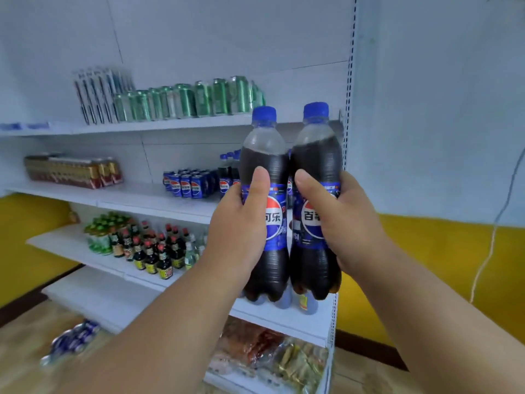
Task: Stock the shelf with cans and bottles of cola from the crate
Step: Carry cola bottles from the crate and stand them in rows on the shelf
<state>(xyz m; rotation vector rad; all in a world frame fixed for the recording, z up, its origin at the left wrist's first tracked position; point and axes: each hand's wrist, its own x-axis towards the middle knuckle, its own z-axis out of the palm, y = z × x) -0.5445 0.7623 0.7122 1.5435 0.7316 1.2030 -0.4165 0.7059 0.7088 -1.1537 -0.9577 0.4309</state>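
My left hand (pixel 238 228) grips a cola bottle (pixel 265 166) with a blue cap and blue label, held upright in front of the white shelf unit. My right hand (pixel 338 223) grips a second, matching cola bottle (pixel 316 157) right beside it. Both bottles are raised before the right end of the second shelf (pixel 136 197). On that shelf stand several blue cola cans (pixel 186 184) and a few cola bottles (pixel 227 172) partly hidden behind my left bottle. Low at the left, blurred blue cans (pixel 72 341) lie near the floor.
Green cans (pixel 184 100) and boxed goods (pixel 96 95) fill the top shelf. Red-gold packs (pixel 74 170) sit left on the second shelf. Dark sauce bottles (pixel 147 248) crowd the third shelf, and wrapped snacks (pixel 270 356) lie at the bottom. A shelf upright (pixel 348 95) bounds the right side.
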